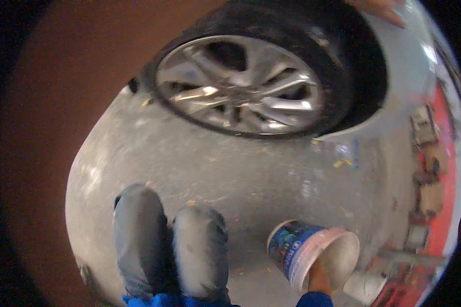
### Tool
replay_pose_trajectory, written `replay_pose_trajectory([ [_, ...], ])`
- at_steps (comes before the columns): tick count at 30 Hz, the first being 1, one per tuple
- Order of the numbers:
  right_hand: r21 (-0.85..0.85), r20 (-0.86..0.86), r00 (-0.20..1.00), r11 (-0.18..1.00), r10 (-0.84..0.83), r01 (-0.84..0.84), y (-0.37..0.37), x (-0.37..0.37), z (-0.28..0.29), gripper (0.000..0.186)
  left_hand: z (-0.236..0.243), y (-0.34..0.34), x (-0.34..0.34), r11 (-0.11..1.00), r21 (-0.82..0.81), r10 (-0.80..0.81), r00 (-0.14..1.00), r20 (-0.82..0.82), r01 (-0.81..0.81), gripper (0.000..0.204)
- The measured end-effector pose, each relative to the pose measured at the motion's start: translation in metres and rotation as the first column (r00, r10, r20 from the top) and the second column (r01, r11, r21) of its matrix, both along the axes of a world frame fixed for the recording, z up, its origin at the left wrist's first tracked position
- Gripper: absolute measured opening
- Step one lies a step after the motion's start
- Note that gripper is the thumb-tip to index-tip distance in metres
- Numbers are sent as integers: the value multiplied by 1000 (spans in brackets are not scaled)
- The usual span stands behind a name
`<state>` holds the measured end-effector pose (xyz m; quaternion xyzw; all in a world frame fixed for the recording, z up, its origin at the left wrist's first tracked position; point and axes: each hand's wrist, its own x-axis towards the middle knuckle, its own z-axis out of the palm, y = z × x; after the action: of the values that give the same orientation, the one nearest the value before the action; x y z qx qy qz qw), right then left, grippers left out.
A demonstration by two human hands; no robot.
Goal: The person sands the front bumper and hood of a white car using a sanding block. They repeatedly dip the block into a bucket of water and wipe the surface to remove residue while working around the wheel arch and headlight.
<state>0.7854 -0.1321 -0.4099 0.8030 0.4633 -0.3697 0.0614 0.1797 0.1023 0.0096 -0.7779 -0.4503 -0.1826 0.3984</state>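
Note:
My right hand (318,279) reaches from the lower edge, past a blue cuff, into the mouth of a bucket (305,248) with a blue printed side and a pale pinkish rim. Its fingers are lost inside, so I cannot see what they grip. At the top right a bare hand (379,9), seemingly my left hand, lies with fingers stretched along the light-coloured car fender (407,56). Its arm is cut off by the picture's edge. Below that hand is the car wheel (241,89), with a silver multi-spoke rim and a black tyre.
My bent knees (169,235) in greyish trousers fill the lower left. Small yellow scraps lie on the worn grey floor (215,163). A red structure (440,179) with several objects beside it stands at the right. A blurred brown expanse (41,143) covers the left side.

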Motion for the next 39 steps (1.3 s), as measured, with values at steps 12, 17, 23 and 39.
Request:
replay_pose_trajectory([
  [12, 395, -806, 591, 724, -22, 566, 29, -91, 265, 33, 10, 2, 6, 923, -24, -383, 915, -131, 383, 79],
  [17, 78, -965, -60, 500, 254, 863, 172, -247, 405, 36, 47, -6, -42, 912, -246, -384, 896, -224, 330, 92],
  [23, -47, -969, -164, 514, 184, 857, 196, -270, 368, 43, 51, -9, -37, 898, -311, -394, 885, -248, 312, 100],
  [39, -58, -981, -20, 191, -193, 980, 157, -319, 120, 41, 16, 99, 109, 834, -336, -549, 599, -582, 438, 102],
])
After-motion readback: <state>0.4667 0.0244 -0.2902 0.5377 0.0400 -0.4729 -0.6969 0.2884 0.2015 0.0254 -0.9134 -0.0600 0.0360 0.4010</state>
